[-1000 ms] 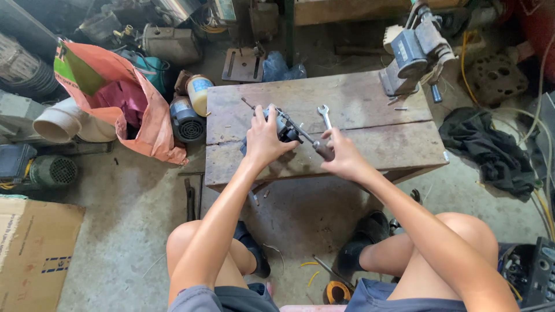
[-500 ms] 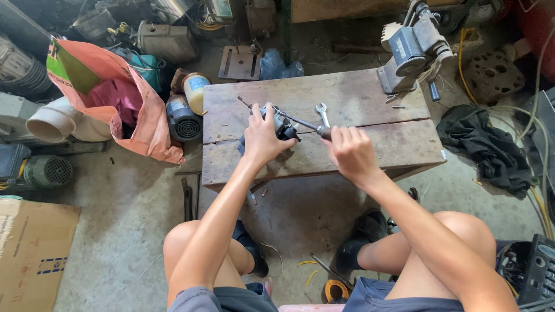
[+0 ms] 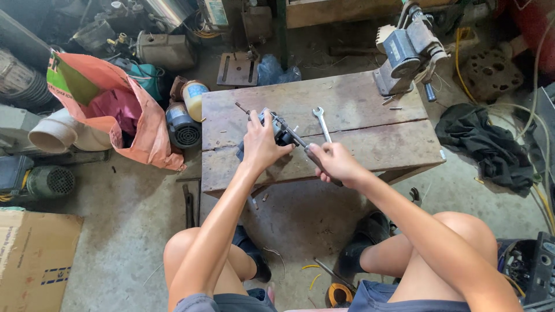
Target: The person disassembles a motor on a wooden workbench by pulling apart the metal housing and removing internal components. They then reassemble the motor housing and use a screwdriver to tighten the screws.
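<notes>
I sit at a low wooden bench. My left hand presses down on a small dark metal part on the bench top and holds it. My right hand grips the handle of a screwdriver, whose shaft points up and left into the part. A silver combination wrench lies loose on the bench just right of the part, close above my right hand.
A grey bench vise stands at the bench's far right corner. An orange sack, a white pipe, small motors and a cardboard box crowd the left floor. A dark cloth lies on the right.
My right hand has slid back along the screwdriver toward me, from beside the part to the handle. The left hand stays on the part.
</notes>
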